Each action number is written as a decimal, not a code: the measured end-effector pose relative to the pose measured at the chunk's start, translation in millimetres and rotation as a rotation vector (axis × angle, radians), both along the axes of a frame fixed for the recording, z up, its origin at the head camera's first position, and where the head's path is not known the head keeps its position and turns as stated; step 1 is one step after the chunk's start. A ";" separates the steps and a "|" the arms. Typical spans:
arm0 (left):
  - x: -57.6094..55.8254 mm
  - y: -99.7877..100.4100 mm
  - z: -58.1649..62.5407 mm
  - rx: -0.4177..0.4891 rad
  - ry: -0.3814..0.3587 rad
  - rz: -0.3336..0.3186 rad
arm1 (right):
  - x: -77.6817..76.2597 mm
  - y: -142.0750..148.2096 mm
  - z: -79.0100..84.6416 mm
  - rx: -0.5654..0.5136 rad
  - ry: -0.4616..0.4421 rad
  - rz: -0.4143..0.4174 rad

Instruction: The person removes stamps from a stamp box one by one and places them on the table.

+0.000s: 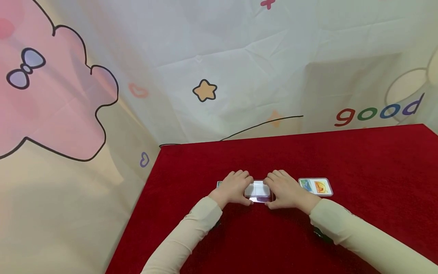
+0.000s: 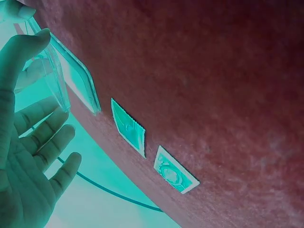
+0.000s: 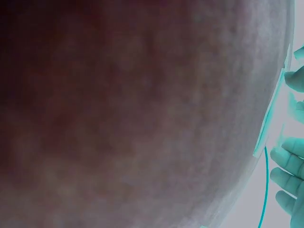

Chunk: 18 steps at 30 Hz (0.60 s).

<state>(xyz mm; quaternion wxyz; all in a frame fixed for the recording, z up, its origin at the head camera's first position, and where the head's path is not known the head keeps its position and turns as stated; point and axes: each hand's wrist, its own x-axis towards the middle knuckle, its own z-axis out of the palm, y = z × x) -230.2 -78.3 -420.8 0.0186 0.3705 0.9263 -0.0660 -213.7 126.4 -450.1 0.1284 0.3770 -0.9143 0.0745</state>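
Gripping a clear cover (image 2: pixel 56 71) by its ends with left hand (image 1: pixel 235 188) and right hand (image 1: pixel 284 190), tilted just beside a white case (image 2: pixel 81 78) on red cloth (image 1: pixel 260 238). Could slip if squeezed unevenly. Could scatter two stamps (image 2: pixel 128 127) if brushed leftward, or nudge the picture case (image 1: pixel 315 186) beyond the right wrist.

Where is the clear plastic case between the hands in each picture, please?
Head: the clear plastic case is between the left hand and right hand, below centre.
Left wrist: upper left, at the left hand.
Right wrist: probably the narrow pale slab near the right edge, mid-height.
Shared landmark: the curved line on the curtain.
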 end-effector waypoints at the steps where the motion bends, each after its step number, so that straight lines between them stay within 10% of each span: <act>1: -0.8 -0.1 -0.1 -0.002 0.000 0.000 | -0.8 -0.5 0.3 -0.003 -0.008 -0.002; 18: -7.2 -0.3 -6.0 0.048 -0.033 0.046 | -7.0 -4.0 5.7 0.009 -0.084 -0.020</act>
